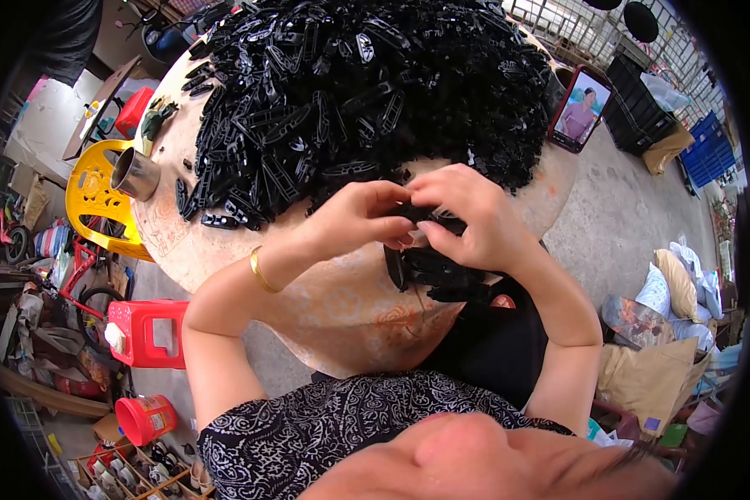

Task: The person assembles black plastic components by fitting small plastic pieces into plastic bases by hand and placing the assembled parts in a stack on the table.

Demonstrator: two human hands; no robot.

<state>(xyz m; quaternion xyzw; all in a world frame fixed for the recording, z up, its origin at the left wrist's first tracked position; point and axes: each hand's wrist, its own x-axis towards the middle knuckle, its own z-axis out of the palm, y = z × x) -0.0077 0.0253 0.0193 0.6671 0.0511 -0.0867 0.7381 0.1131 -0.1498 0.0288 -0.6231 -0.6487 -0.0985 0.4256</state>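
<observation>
My left hand (362,218) and my right hand (473,218) meet over the near part of the round table (325,292). Their fingers pinch a small black plastic part (425,213) from both sides; the fingers hide most of it. Under and just below my right hand, a small heap of black plastic pieces (446,271) lies at the table's near edge. Beyond both hands rises a large pile of black plastic parts (308,108). Many in its left portion are long, narrow and oval, while those on the right look smaller.
On the table's left side stands a metal cup (136,173). A phone (581,110) with a lit screen is propped at the right edge. Around the table are a yellow chair (100,196), a red stool (147,333), a red bucket (146,419) and sacks (675,283).
</observation>
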